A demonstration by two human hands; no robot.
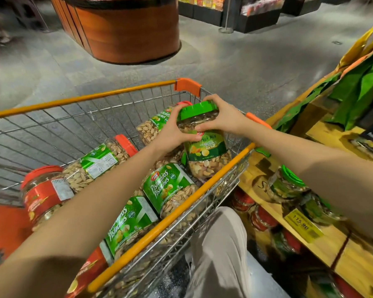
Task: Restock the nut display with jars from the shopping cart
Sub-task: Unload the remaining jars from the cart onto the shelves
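Nut Mix jar (205, 147), green-labelled, green-lidded

- Mixed-nut jar (205, 147): shoulder and top label line covered by left hand (172, 130) and right hand (222, 117); small print unreadable.
- Shopping cart (73, 100): cut off at the left and bottom edges.
- Shelf jars (286, 183): partly behind the right forearm (310, 160), blurred.
- Red-lidded jars (263, 218) under the shelf: dark, labels illegible.
- Price tag (303, 224): line above the figure too blurred.
- Barrel stand (127, 29): top cropped.
- Far shelves (213, 5): smeared, goods unidentifiable.
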